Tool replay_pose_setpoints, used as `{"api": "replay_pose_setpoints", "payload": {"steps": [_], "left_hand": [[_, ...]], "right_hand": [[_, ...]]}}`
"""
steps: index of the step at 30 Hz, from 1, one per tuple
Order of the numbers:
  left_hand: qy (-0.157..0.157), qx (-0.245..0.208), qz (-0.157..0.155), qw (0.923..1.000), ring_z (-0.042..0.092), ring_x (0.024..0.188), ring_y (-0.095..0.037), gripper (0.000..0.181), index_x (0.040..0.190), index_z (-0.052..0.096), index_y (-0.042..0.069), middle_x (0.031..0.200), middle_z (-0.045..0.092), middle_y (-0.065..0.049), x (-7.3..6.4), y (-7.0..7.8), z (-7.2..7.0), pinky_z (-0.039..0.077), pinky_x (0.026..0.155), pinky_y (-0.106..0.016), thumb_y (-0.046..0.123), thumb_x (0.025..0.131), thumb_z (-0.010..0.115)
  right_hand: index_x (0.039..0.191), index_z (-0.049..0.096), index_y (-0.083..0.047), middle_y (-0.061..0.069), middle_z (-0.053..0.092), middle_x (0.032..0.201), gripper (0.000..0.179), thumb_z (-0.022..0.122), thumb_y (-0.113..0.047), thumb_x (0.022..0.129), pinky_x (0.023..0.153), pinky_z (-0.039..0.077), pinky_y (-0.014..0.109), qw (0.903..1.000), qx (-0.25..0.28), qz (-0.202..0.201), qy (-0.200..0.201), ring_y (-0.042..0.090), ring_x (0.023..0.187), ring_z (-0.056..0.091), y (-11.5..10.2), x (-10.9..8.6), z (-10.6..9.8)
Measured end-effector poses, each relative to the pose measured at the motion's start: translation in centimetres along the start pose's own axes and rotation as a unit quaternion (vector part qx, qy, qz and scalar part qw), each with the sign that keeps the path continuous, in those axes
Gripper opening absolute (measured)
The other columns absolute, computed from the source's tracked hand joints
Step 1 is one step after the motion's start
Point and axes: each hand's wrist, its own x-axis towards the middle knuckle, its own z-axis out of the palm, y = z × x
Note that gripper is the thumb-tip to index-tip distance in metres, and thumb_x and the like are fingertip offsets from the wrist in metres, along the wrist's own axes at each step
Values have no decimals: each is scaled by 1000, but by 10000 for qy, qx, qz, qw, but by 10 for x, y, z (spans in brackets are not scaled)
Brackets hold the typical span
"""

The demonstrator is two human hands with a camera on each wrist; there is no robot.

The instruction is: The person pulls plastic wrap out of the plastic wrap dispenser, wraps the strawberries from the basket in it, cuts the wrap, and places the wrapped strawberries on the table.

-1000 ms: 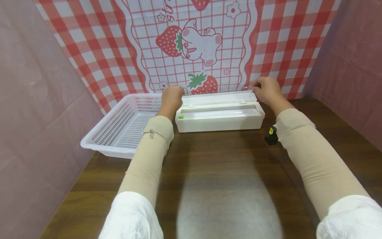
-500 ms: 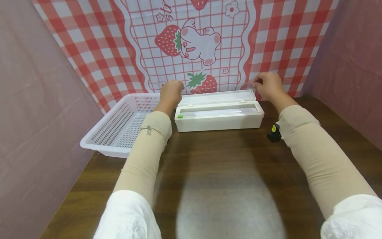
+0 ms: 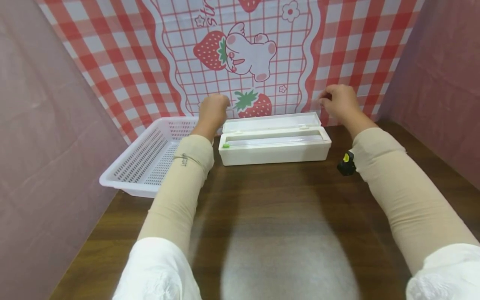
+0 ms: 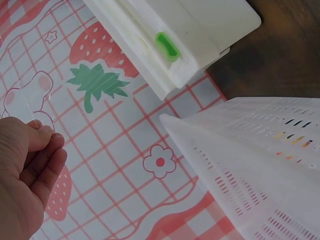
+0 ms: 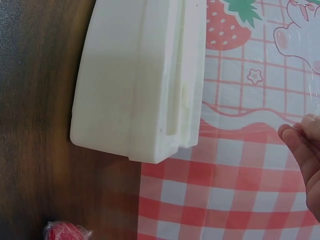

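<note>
Clear film stretches between the two hands, above and behind the white box at the centre of the head view; much of it is too transparent to trace. The left hand, just left of the frame's middle, pinches one edge, thumb closed against the fingers. The right hand, right of centre, pinches the film too, its fingertips together. The box's lid stands open at its back, and a green tab sits at its left end. The basket is beside it, at centre left. Both rest on the brown tabletop. A strawberry-print cloth fills the upper middle. A red wrapped thing shows at the right wrist view's lower left.
</note>
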Motion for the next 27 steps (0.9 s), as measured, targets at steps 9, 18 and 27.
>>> {"api": "replay_pose_setpoints", "payload": {"steps": [9,18,27], "left_hand": [[151,2,47,9999,62,108,-26,45,116,70,11,120,68,-5,2,1,-9,49,94,-38,-11,78,58],[272,76,79,9996,63,108,-25,44,115,70,10,119,68,-6,0,5,-23,49,95,-37,-11,78,59],[225,150,47,9996,62,108,-25,42,115,70,11,119,68,-6,0,7,-32,49,95,-36,-9,80,60]], "right_hand": [[113,64,7,26,63,109,24,55,-8,97,83,48,49,10000,14,13,-24,36,95,54,-4,1,-9],[118,63,6,26,62,113,26,53,-9,99,86,49,48,9999,116,107,-17,35,97,54,-9,0,-19],[119,63,5,25,61,116,27,53,-10,99,89,49,50,9998,14,212,31,36,101,52,-14,1,-25]]}}
